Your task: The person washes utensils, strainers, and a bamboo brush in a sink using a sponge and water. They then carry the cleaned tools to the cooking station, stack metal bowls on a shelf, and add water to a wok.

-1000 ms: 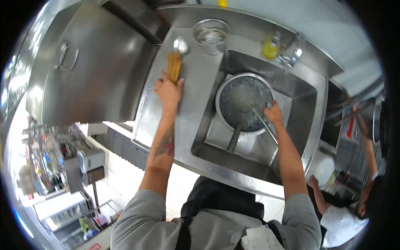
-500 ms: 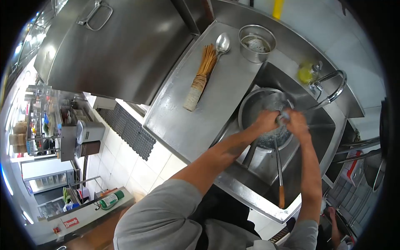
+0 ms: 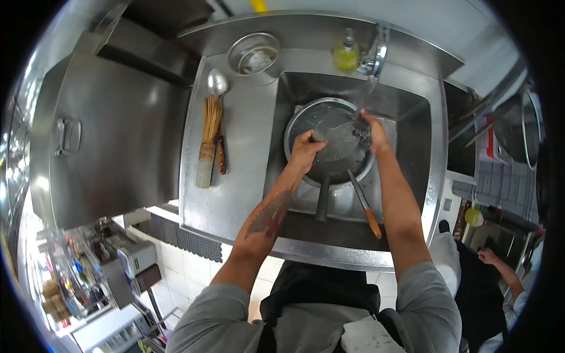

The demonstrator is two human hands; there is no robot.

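Observation:
A round pan with cloudy water stands in the sink, its dark handle toward me. Over its left part, my left hand is closed with thumb and fingers on a greyish edge that I cannot make out. At the pan's right side is my right hand, under the tap and smeared by motion; its grip is unclear. A utensil with an orange-brown handle leans out of the pan between my forearms. On the left counter lie a stick brush and a metal spoon with a wooden handle.
A metal bowl sits at the back of the counter. Behind the sink stand a yellow-green soap bottle and the tap. At right are a hanging strainer and another person's arm.
The view has swung back and shifted. My hands, close together over the pan half a second ago, have moved apart. Earlier my left hand was on the brush, which now lies free.

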